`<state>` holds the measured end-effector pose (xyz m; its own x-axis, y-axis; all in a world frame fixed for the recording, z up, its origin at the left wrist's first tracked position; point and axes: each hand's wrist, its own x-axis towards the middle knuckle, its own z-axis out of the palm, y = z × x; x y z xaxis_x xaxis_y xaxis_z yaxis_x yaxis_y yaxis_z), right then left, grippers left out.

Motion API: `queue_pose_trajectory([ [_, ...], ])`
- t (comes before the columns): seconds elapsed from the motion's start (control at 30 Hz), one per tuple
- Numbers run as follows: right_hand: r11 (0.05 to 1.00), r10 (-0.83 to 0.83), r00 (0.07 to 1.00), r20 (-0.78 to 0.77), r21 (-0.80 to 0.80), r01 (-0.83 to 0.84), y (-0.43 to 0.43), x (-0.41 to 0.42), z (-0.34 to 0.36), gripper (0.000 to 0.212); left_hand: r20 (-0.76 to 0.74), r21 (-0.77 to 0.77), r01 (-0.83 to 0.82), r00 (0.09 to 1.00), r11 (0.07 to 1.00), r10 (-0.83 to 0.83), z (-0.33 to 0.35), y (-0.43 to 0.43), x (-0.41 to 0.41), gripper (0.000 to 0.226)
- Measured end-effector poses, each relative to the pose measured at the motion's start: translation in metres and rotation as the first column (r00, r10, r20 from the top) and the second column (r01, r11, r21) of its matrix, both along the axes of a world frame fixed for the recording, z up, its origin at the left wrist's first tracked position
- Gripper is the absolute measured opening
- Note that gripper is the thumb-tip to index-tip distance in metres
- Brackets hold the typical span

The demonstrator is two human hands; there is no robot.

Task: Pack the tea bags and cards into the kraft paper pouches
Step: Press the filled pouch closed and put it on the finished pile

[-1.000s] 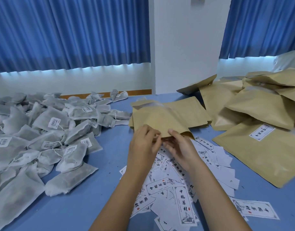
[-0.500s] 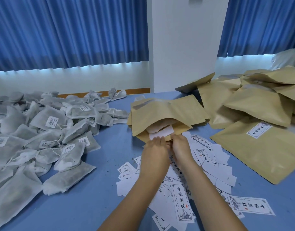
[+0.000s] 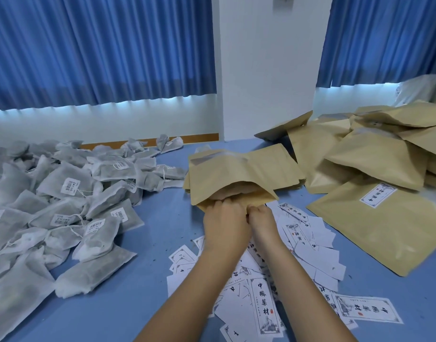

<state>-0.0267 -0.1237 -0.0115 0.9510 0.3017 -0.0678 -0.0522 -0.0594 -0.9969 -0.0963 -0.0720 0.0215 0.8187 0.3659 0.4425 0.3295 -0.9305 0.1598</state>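
A kraft paper pouch (image 3: 226,178) lies on the blue table with its open mouth facing me. My left hand (image 3: 225,224) and my right hand (image 3: 262,222) sit side by side at that mouth, fingers curled over its near lip, pinching it. The pouch's inside shows as a dark gap above my knuckles; what it holds is hidden. White printed cards (image 3: 266,304) lie scattered under and around my forearms. A large heap of grey-white tea bags (image 3: 64,208) covers the left of the table.
A stack of flat kraft pouches (image 3: 278,166) lies under the held one. Bulging pouches (image 3: 374,156) pile up at the right, one with a white label (image 3: 378,198). Blue curtains and a white pillar stand behind the table (image 3: 128,302).
The white card and tea bag seen in the pouch mouth half a second ago are out of sight. Both hands have closed together on the pouch's lip.
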Motion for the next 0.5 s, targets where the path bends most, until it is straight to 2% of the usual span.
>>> queue_pose_trajectory([
  [0.03, 1.000, 0.019, 1.000, -0.011, -0.010, -0.019, -0.001, 0.000, 0.001, 0.037, 0.144, 0.022, 0.035, 0.989, 0.999, -0.037, 0.006, -0.004, -0.004, 0.014],
  [0.07, 0.999, 0.033, 0.999, -0.027, -0.016, -0.034, 0.000, -0.001, 0.002, 0.037, 0.282, 0.087, 0.045, 0.957, 0.995, -0.068, 0.011, -0.002, -0.003, 0.022],
  [0.1, 0.999, 0.040, 0.998, -0.046, -0.003, -0.040, 0.000, -0.003, 0.004, 0.036, 0.344, 0.153, 0.032, 0.935, 0.988, -0.084, 0.017, 0.002, 0.001, 0.034],
  [0.17, 0.994, 0.068, 0.992, -0.102, 0.093, -0.058, -0.001, -0.007, 0.007, 0.036, 0.172, 0.176, 0.039, 0.983, 0.984, -0.070, 0.028, 0.010, 0.008, 0.050],
  [0.23, 0.953, 0.137, 0.974, -0.182, 0.291, -0.080, -0.001, -0.009, 0.010, 0.029, -0.043, 0.053, 0.050, 0.998, 0.997, -0.048, 0.027, 0.018, 0.016, 0.037],
  [0.3, 0.848, 0.222, 0.922, -0.317, 0.529, -0.022, -0.003, -0.009, 0.010, 0.028, -0.145, 0.009, 0.043, 0.989, 0.999, -0.041, 0.015, 0.016, 0.019, 0.024],
  [0.4, 0.766, 0.219, 0.884, -0.412, 0.635, 0.105, -0.005, -0.002, 0.007, 0.031, -0.138, 0.101, 0.052, 0.990, 0.994, -0.038, 0.000, 0.004, 0.016, 0.020],
  [0.5, 0.732, 0.220, 0.894, -0.391, 0.671, 0.113, -0.007, -0.002, 0.009, 0.033, -0.087, 0.119, 0.038, 0.996, 0.992, -0.028, -0.003, -0.003, 0.012, 0.020],
])
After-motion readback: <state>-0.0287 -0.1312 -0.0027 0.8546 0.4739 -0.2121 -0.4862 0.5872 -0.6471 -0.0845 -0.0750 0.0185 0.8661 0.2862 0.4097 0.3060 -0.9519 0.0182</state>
